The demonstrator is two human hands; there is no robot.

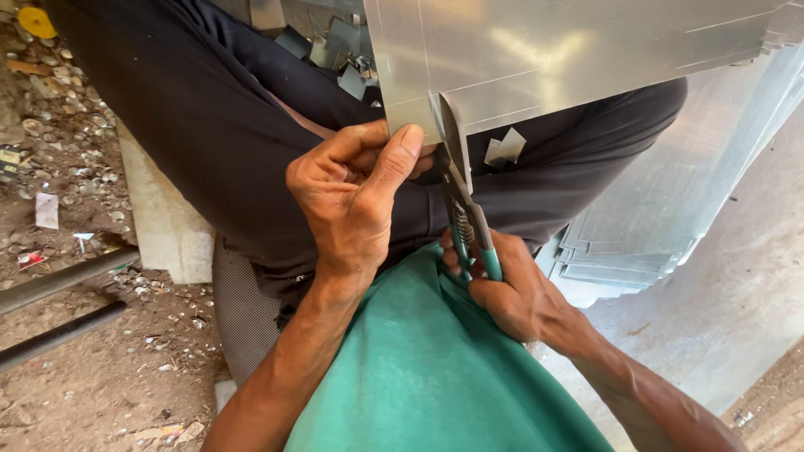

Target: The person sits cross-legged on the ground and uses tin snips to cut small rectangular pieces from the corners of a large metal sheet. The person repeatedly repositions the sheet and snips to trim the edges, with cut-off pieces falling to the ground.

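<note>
Across the top of the head view, a large shiny metal sheet (569, 50) rests on the person's lap, its near edge hanging over dark trousers (209, 125). Fine scored lines run across its face. To the right, a stack of similar sheets (662, 226) leans down toward a pale concrete floor (737, 310), their lower corners fanned out one under another. Below the hands a green shirt (435, 368) fills the bottom middle. On the left lies bare dirt ground (84, 360) strewn with small scraps, crossed by two dark bars (59, 305), with a pale slab (163, 226) beside the leg.

The left hand (352, 197) is clamped on the near edge of the sheet at its lower left corner, thumb pressed flat on top, the other fingers curled beneath. Just beside it, tin snips (463, 197) point up into the sheet, their blades at the edge along a scored line. The right hand (511, 289) is wrapped tight around the snips' green handles, fingers closed on them with a spring showing between the grips. A small cut metal offcut (505, 149) lies on the trousers just right of the blades. More bent offcuts (335, 50) lie in a heap beyond the knee, at the sheet's left edge
</note>
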